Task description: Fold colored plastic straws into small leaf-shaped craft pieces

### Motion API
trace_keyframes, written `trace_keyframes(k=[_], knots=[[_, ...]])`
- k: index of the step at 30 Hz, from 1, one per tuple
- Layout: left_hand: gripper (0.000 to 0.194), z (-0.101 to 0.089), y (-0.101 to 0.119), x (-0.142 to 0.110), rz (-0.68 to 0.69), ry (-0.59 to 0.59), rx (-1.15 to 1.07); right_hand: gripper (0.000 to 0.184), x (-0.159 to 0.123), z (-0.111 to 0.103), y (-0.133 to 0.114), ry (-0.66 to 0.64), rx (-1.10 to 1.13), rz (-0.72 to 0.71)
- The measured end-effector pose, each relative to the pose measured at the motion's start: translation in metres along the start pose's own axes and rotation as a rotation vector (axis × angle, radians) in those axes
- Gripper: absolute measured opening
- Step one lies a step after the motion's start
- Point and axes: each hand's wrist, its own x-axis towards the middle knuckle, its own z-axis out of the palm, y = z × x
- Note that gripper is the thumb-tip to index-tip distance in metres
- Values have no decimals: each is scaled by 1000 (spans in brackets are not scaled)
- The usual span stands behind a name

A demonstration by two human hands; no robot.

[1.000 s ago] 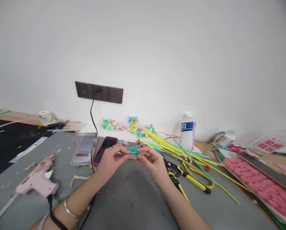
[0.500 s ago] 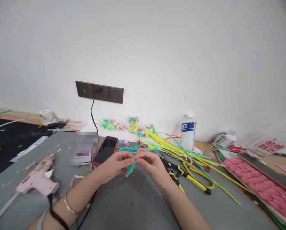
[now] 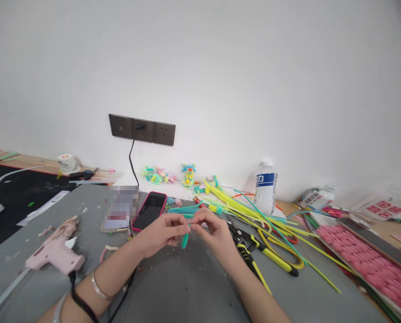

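My left hand and my right hand meet over the grey mat, fingertips pinched together on a short teal pipe cleaner piece that hangs down between them. Just behind the hands lie a bundle of teal pipe cleaners and a phone in a pink case. A bracelet and a dark band sit on my left wrist.
A pink glue gun lies at the left, its cord running to the wall sockets. Yellow pliers, long yellow and green pipe cleaners, a water bottle, small finished figures and pink pieces on a tray fill the right.
The teal piece was held level between my hands a second ago. Now it points downward, and both hands have drawn closer together and slightly lower.
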Motion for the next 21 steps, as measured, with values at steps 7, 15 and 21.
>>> trace_keyframes(k=[7,15,21], knots=[[36,2,-4,2,39,61,-13,11,-8,6,-9,115,-238,-196],[34,6,-5,3,86,134,-120,13,-7,6,-9,73,-217,-248],[33,-1,-5,4,93,118,-105,14,-4,1,-13,-18,-111,-198]])
